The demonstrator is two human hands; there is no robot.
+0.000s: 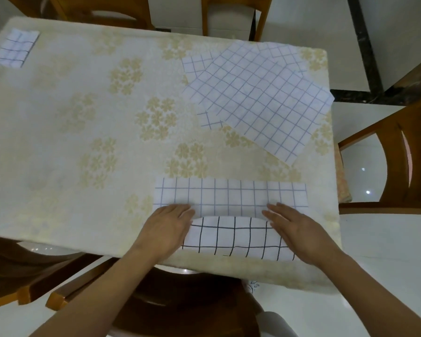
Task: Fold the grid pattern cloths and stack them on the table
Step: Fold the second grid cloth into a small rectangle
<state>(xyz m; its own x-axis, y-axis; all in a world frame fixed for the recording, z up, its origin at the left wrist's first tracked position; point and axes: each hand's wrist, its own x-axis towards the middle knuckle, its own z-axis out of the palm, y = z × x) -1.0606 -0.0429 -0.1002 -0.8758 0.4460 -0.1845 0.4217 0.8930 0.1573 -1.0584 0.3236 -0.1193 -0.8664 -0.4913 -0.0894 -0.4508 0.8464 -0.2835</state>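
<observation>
In the head view, a grid pattern cloth (230, 198) is seen lying at the near edge of the table (83, 117), with its near part turned up and over so that a darker-lined flap (236, 237) is shown. The left hand (167, 226) is laid on the flap's left end and the right hand (295, 229) on its right end; the fingers of both are held straight and flat on the fabric, and the hands are kept well apart. Whether the thumbs are tucked under the flap cannot be told.

A pile of unfolded cloths (255, 93) is spread at the far right of the table, overlapped so that their number is hard to make out; one corner is carried past the table's right edge. A small folded cloth (16, 47) is placed at the far left corner. Wooden chairs (399, 154) are cut off by the frame on several sides.
</observation>
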